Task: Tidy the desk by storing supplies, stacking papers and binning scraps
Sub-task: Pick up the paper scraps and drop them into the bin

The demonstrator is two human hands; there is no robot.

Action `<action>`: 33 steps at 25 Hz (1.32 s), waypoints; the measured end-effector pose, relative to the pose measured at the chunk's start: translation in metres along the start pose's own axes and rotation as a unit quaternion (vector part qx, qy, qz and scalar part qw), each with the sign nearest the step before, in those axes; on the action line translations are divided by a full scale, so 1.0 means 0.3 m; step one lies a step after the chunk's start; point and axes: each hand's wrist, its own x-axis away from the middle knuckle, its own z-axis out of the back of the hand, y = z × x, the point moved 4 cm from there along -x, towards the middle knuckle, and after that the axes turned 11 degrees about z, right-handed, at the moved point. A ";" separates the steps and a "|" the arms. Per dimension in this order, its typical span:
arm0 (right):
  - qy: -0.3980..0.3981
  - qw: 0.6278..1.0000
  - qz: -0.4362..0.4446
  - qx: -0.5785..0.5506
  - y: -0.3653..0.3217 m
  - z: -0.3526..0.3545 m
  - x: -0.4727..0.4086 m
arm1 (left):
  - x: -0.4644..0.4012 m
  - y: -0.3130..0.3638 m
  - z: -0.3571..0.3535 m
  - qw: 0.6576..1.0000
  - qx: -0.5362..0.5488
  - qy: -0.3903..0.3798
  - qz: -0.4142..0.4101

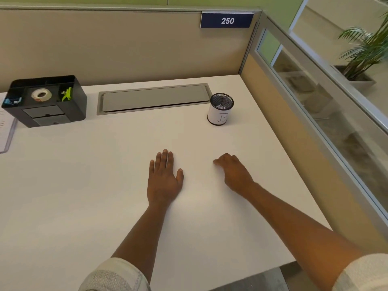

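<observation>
- Beige cubicle panels wall in a white counter [84, 185], with a number plate [226, 20] reading 250 on the far panel and a potted palm [365, 49] beyond the glass side partition.
- Left hand [163, 179] lies flat on the counter, palm down, fingers straight and close together, clamped on nothing.
- Right hand [233, 171] rests just beside it to the right, fingers curled loosely under; whether that grip pinches some small scrap cannot be told.
- Supplies already sit in the black desk organizer [45, 101] at the far left: a tape roll [41, 94], a green clip [67, 93] and blue clips [12, 100].
- Papers [6, 131] lie at the left edge, touching the organizer's near side, partly cut off.
- A mesh cup [220, 109] wrapped in a hand-marked label holds crumpled scraps, standing upright, forward of the right hand.
- By my judgement the tidying looks close to done; if anything remains, the cup is nearer the right hand, the papers and organizer lie well apart toward the left.
</observation>
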 end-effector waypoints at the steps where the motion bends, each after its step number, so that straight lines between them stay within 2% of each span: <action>1: -0.006 1.000 0.005 0.014 -0.025 -0.018 0.024 | 0.001 -0.001 0.001 1.000 -0.001 0.000 -0.001; 4: -0.005 1.000 0.021 -0.006 -0.052 -0.015 0.082 | 0.007 0.003 0.008 1.000 0.003 0.002 -0.005; 7: 0.013 0.998 -0.022 -0.056 -0.003 0.022 0.127 | 0.007 0.002 0.008 1.000 0.010 -0.001 -0.007; 11: -0.040 0.997 -0.050 -0.051 0.012 0.004 0.158 | 0.011 0.004 0.010 1.000 0.016 0.000 -0.006; 14: 0.034 0.970 -0.125 -0.204 -0.013 -0.040 0.136 | 0.010 0.003 0.010 1.000 0.012 0.002 -0.005; 16: 0.082 0.951 -0.154 -0.255 -0.028 -0.052 0.092 | 0.009 0.005 0.010 1.000 0.011 0.002 -0.006; 18: 0.067 0.959 -0.140 -0.236 -0.052 -0.048 0.036 | 0.007 0.005 0.009 1.000 0.010 0.002 -0.004; 21: 0.005 0.991 -0.091 -0.100 -0.076 -0.043 -0.042 | 0.005 0.006 0.009 1.000 0.010 0.002 -0.004; 24: -0.017 0.997 -0.062 -0.041 -0.076 -0.043 -0.078 | 0.006 0.007 0.008 1.000 0.009 0.006 -0.005; 26: -0.010 0.998 -0.046 -0.042 -0.072 -0.054 -0.085 | 0.006 0.005 0.008 1.000 0.009 0.009 -0.007; 29: 0.034 0.990 -0.069 -0.117 -0.073 -0.046 -0.098 | 0.007 0.003 0.007 1.000 0.008 0.016 -0.009; 33: 0.023 0.998 -0.030 -0.055 -0.104 -0.014 -0.160 | 0.006 0.004 0.008 1.000 0.009 0.019 -0.009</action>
